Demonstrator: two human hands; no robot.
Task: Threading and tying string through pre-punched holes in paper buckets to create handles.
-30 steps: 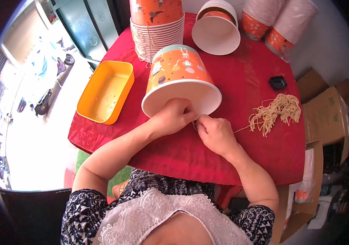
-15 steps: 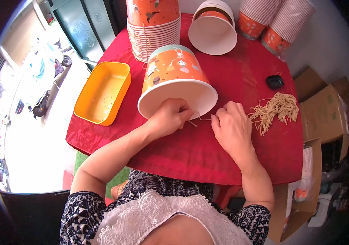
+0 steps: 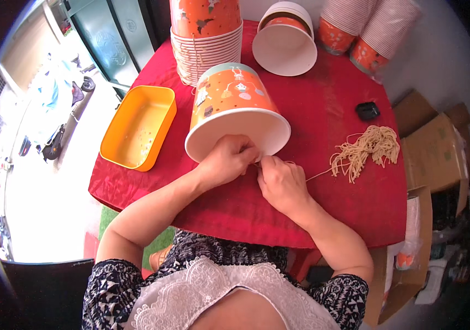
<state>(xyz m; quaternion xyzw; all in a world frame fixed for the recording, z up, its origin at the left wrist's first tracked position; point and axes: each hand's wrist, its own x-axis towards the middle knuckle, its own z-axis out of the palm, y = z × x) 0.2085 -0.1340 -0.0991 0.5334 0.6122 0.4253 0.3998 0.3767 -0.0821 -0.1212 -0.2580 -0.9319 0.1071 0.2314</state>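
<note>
An orange printed paper bucket point(image 3: 234, 99) lies on its side, its white open mouth turned toward me. My left hand point(image 3: 228, 157) is closed in a pinch at the lower rim, its fingertips partly inside the mouth. Right beside it, my right hand point(image 3: 283, 182) pinches a thin beige string at the same spot on the rim. The string's end between the two hands is mostly hidden by my fingers. From under my right hand a strand point(image 3: 317, 175) runs to a loose bundle of beige strings point(image 3: 375, 146) on the right.
A red cloth point(image 3: 323, 220) covers the table. At the left sits a yellow plastic box point(image 3: 139, 129) with small bits in it. Stacked paper buckets point(image 3: 207, 49) and another tipped bucket point(image 3: 284, 49) stand behind. A small black object point(image 3: 367, 110) lies at right, with wrapped bucket stacks point(image 3: 383, 36) beyond.
My right hand has moved left from beside the bucket to its rim, meeting my left hand. My left hand and the bucket have hardly moved.
</note>
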